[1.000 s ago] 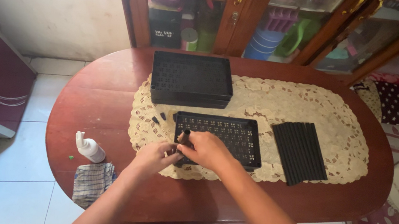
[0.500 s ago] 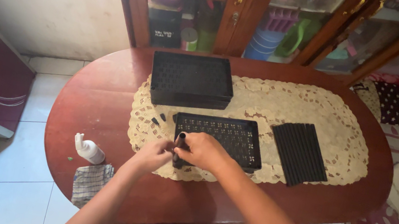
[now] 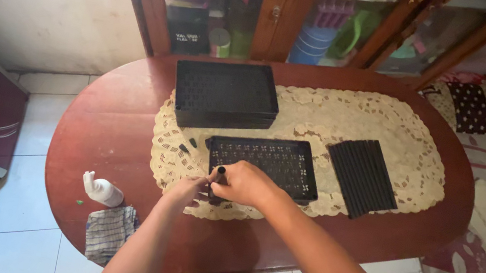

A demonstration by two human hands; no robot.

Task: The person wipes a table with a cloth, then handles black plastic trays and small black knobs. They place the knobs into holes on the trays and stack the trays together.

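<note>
Nearest, the left hand pinches the lower end of a small black tube, which stands nearly upright at the near-left corner of the flat black tray. The right hand is closed around it from 3 o'clock, the closer of the two. At 12 o'clock sits the stacked tray pile; at 2 o'clock, black strips on the lace tabletop.
</note>
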